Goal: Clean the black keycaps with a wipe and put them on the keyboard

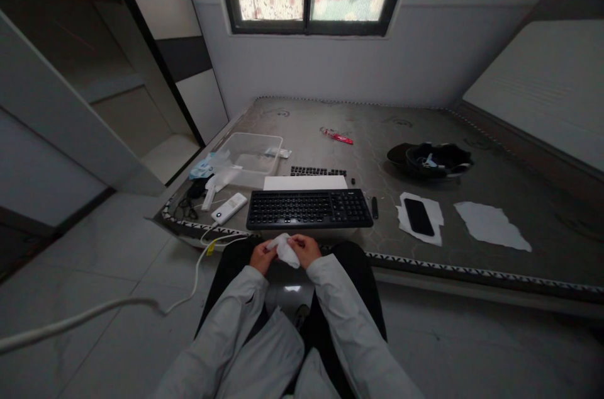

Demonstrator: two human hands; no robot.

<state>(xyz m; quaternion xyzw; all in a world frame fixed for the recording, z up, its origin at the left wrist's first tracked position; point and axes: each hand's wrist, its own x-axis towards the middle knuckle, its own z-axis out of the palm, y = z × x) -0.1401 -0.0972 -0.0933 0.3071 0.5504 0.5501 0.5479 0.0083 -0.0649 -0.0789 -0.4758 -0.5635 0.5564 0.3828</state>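
Note:
A crumpled white tissue (286,252) is held over my lap between both hands. My left hand (262,257) pinches its left side, and my right hand (306,250) grips its right side. Just beyond the hands lies a black keyboard (309,209), at the near edge of the grey-covered bed (363,166). Behind the keyboard a white flat piece (304,183) shows, and past that sit rows of loose black keycaps (318,171). A small black stick-shaped item (375,207) rests right of the keyboard.
On the left are a clear plastic bin (255,153), a white power strip (229,208) with a trailing cable (195,279), and dark wires. To the right lie a phone (418,217) on white paper, another white sheet (492,224) and a black cap (431,160). A red item (337,136) lies farther back.

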